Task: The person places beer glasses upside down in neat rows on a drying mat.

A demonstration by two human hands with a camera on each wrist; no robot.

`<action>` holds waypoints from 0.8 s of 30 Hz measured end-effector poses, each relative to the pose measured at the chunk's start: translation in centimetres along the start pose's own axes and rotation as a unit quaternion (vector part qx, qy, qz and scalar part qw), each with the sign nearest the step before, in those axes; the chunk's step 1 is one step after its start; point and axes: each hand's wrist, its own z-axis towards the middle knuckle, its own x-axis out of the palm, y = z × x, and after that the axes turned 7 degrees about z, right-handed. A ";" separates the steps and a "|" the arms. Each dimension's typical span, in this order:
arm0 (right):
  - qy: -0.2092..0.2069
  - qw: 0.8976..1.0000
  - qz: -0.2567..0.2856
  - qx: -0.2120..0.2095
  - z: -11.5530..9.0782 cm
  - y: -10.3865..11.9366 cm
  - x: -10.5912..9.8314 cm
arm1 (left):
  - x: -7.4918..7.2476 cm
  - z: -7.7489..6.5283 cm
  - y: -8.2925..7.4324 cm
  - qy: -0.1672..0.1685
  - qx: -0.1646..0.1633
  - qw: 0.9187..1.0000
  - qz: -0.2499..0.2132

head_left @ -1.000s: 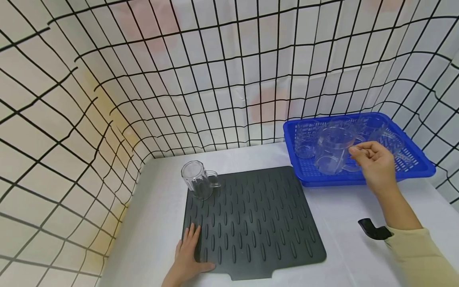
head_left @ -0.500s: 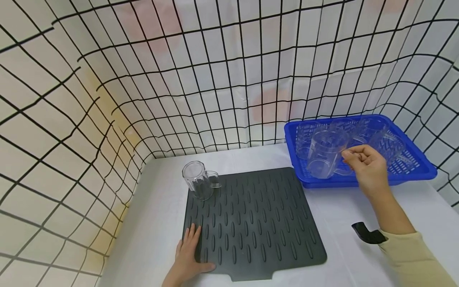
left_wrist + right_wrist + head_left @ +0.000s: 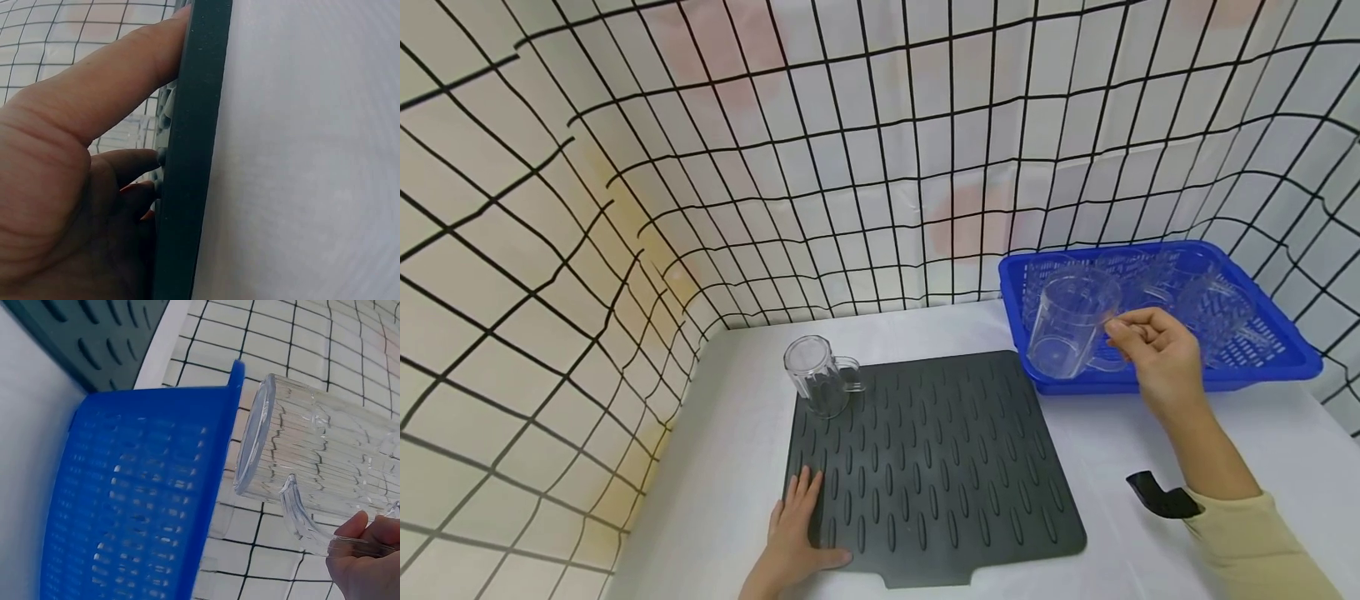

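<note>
My right hand (image 3: 1163, 360) pinches the handle of a clear glass mug (image 3: 1070, 321), held above the left front part of the blue basket (image 3: 1150, 385). In the right wrist view the mug (image 3: 319, 444) is just past the basket's rim (image 3: 235, 381), its handle between thumb and fingers. My left hand (image 3: 792, 533) lies with spread fingers on the left front corner of the dark grey drying mat (image 3: 940, 467). The left wrist view shows the thumb (image 3: 119, 75) against the mat's edge (image 3: 194, 156). Another glass mug (image 3: 822, 379) stands at the mat's back left corner, handle pointing right.
Several more clear glasses (image 3: 1213, 308) are inside the basket at the back right. Black wire grid (image 3: 887, 175) panels rise behind and to the left of the white table (image 3: 715, 467). A black curved piece (image 3: 1163, 497) sticks out from the right sleeve (image 3: 1255, 542).
My right hand has moved left with the glass mug, which shifts from over the basket's inside to its left front part. The left hand and the standing mug stay put.
</note>
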 end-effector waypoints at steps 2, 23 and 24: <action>0.005 1.000 -0.004 -0.003 -0.2 0.1 0.3 | 0.0 0.0 0.0 0.001 -0.001 1.000 0.000; 0.057 0.998 0.020 -0.022 -0.4 -0.2 3.0 | 0.0 0.0 0.0 0.007 -0.006 1.000 0.001; 0.059 0.998 0.018 -0.021 -0.3 -0.2 3.2 | -0.1 0.0 0.0 0.007 -0.006 1.000 0.000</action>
